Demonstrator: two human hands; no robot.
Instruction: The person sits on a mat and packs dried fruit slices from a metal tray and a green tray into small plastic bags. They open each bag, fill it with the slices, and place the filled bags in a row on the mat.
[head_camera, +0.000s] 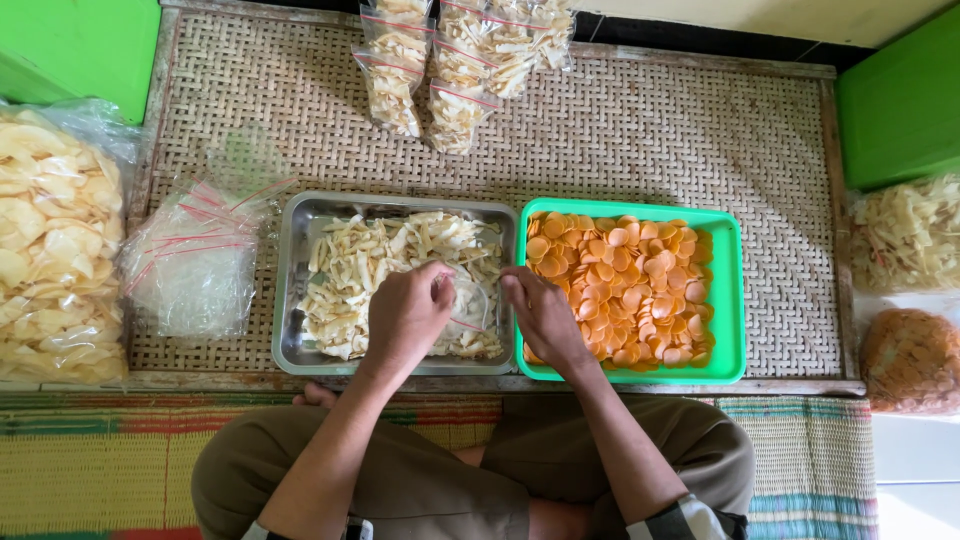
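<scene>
Left hand (408, 312) curled over metal tray (290, 300) of pale cracker strips (350, 270), fingertips pinching rim of small clear bag (472, 305). Right hand (545, 318) loosely bent, fingers at bag's other edge, holding it open between hands. Green tray (735, 300) of orange round crackers (630, 290) just right of right hand. Stack of empty clear bags (195, 265) left of left hand.

Olive-brown trousers, bare forearms, striped grey-and-black cuffs at the elbows, hands (405, 315) without gloves
</scene>
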